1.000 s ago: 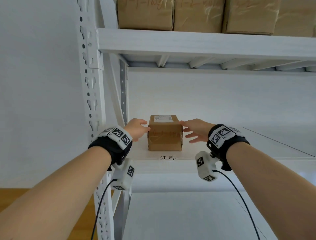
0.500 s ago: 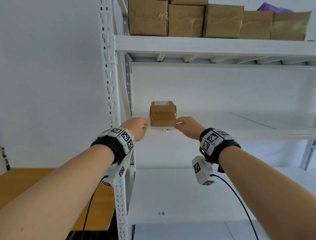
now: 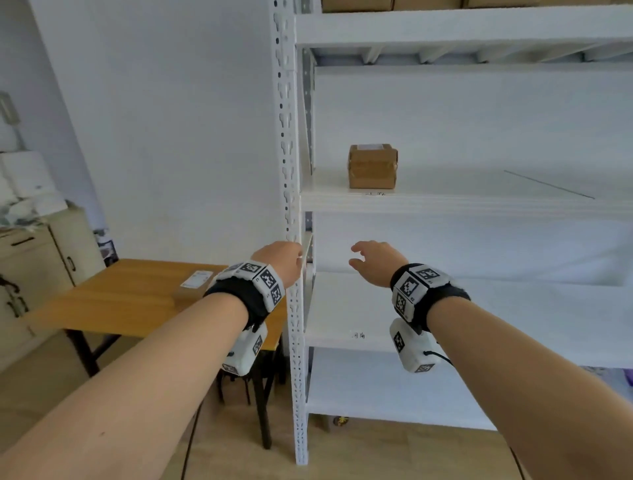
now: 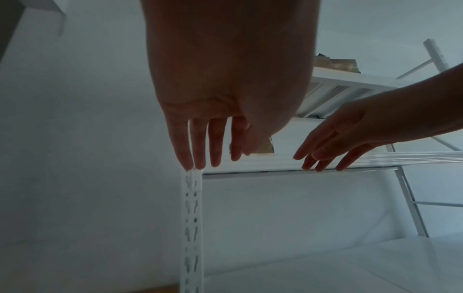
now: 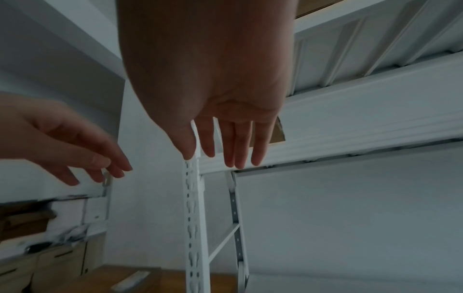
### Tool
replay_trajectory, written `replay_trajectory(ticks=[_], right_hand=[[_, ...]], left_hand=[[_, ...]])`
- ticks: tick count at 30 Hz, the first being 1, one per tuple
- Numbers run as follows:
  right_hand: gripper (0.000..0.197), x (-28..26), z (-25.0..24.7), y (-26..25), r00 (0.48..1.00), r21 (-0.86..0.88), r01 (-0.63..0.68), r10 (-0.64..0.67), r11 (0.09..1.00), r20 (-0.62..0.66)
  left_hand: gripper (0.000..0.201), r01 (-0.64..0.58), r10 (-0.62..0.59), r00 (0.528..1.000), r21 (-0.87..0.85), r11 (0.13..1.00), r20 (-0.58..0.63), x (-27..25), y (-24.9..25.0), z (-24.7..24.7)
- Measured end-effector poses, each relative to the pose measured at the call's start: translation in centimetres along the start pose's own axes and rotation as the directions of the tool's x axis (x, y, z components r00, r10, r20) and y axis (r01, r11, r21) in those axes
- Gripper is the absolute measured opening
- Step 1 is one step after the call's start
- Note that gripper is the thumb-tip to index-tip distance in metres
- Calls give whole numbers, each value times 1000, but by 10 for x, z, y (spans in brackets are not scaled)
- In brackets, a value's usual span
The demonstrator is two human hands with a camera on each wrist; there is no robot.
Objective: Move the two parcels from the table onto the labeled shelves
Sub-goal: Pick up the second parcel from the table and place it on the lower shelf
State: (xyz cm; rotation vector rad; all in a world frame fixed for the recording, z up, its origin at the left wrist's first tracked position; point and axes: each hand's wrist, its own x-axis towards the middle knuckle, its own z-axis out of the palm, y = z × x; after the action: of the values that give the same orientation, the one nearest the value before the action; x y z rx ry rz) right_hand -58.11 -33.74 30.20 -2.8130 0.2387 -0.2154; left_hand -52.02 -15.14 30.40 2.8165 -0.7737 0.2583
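Observation:
A brown taped parcel (image 3: 372,167) stands alone on the white middle shelf (image 3: 479,202), just behind a small label on the shelf edge. A second, flatter parcel (image 3: 193,286) with a white label lies on the wooden table (image 3: 113,301), partly hidden by my left wrist. My left hand (image 3: 281,262) hangs in front of the shelf post (image 3: 291,171), fingers straight and holding nothing. My right hand (image 3: 375,260) is below the middle shelf, fingers relaxed and holding nothing. In the left wrist view the fingers (image 4: 200,142) point at the shelf edge.
A lower shelf (image 3: 513,315) carries its own label (image 3: 358,335) on its front edge. Cardboard boxes (image 3: 356,4) fill the top shelf. A beige cabinet (image 3: 34,270) with clutter on top stands left of the table. Wooden floor lies below.
Both hands have let go of the parcel on the middle shelf and dropped below it. The view has backed away and turned left, bringing the table and second parcel into sight.

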Motion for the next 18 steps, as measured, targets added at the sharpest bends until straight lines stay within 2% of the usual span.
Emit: replay_trajectory(ticks=[4, 9, 18], right_hand=[[44, -3, 31, -27, 997, -63, 23, -19, 998, 69], [40, 7, 70, -68, 995, -102, 18, -8, 995, 95], [39, 75, 145, -169, 989, -149, 22, 0, 989, 150]], left_hand=[[32, 48, -50, 997, 31, 998, 59, -19, -38, 10], [32, 80, -84, 993, 45, 996, 89, -28, -95, 21], [30, 78, -80, 987, 21, 997, 136, -9, -223, 43]])
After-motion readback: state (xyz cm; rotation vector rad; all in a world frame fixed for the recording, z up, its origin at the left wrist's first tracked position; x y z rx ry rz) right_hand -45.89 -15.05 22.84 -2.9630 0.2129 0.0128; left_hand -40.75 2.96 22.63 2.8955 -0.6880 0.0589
